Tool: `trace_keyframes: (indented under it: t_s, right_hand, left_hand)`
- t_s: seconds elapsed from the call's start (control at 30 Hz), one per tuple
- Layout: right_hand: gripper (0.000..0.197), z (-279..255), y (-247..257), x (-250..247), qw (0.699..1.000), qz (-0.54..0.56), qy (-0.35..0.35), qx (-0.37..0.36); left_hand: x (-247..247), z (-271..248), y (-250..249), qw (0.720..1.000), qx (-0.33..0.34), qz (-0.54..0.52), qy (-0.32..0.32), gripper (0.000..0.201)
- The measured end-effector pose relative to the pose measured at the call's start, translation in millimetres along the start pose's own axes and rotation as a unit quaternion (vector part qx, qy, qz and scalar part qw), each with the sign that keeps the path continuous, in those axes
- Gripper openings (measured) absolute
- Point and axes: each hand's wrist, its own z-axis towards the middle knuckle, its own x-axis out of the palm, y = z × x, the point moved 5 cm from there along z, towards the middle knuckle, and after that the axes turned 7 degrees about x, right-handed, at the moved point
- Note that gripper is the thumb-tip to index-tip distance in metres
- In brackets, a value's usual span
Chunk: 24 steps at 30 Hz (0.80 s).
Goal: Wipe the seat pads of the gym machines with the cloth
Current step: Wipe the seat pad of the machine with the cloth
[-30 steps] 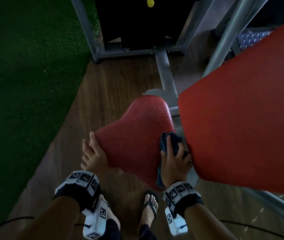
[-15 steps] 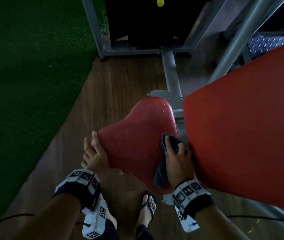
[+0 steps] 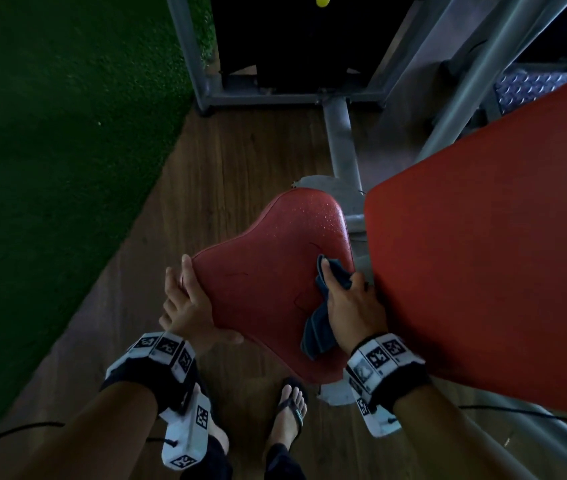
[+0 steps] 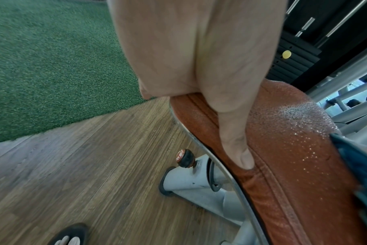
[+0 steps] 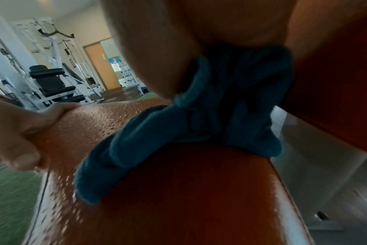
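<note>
Much of the red seat pad (image 3: 268,285) is beaded with droplets, chiefly toward its far end. The blue cloth (image 3: 323,306) is clutched in the right hand (image 3: 351,306) against the pad's right edge; the pad's left edge is gripped by the left hand (image 3: 188,303). Most wiping is judged unfinished.

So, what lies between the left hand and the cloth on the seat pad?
Only bare, droplet-speckled seat pad separates the left hand from the cloth under the right hand; the head view shows it.
</note>
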Motion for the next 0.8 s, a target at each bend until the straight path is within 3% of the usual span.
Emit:
trace_keyframes:
  t_s: [0.13,0.37,0.5,0.63,0.8]
  right_hand:
    - [0.059,21,5,-10,1.000,0.015,0.009,0.003]
    - [0.058,5,8,-10,0.999,0.001,0.008,-0.031]
    - [0.057,16,11,-13,0.999,0.001,0.021,-0.038]
    - [0.054,39,16,-21,0.999,0.014,0.024,-0.041]
    - [0.056,22,17,-12,0.997,0.009,0.025,-0.066]
  left_hand:
    - [-1,1,-2,0.999,0.003,-0.037,0.030,0.172]
    - [-1,1,-1,0.999,0.009,-0.042,0.027,0.171]
    - [0,-2,-1,1.000,0.012,-0.011,-0.017,0.177]
    - [-1,-1,-2,0.999,0.012,-0.035,0.007,0.175]
    - [-3,-3,-3,0.999,0.011,-0.037,0.012,0.173]
